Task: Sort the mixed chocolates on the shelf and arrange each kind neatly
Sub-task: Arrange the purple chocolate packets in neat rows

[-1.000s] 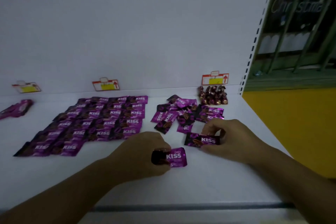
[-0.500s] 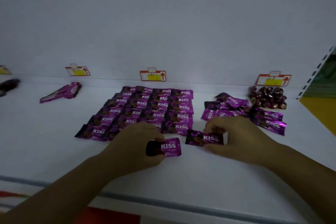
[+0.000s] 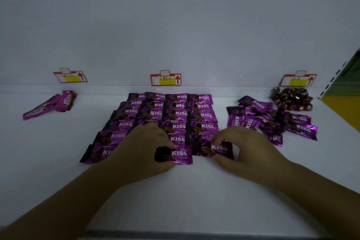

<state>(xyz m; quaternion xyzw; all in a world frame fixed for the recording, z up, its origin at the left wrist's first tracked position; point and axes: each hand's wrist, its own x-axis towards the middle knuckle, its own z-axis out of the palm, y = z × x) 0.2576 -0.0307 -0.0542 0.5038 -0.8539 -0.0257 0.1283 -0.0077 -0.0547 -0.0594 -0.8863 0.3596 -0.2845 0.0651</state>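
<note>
Left hand [image 3: 144, 148] and right hand [image 3: 251, 148] have advanced to the grid of KISS packets [image 3: 169, 111]. The left-held KISS packet [image 3: 180, 155] now lies against the grid's front row. The right-held KISS packet [image 3: 218, 149] now lies just beside it.

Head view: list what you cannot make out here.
All head view.
- Middle price tag: print too small, blurred.
- Sorted rows: partly hidden under left hand.
- Left packet: corner under that hand's grip.
- Right packet: edges covered by right hand.
- Brown sweets: too dim to count.
</note>
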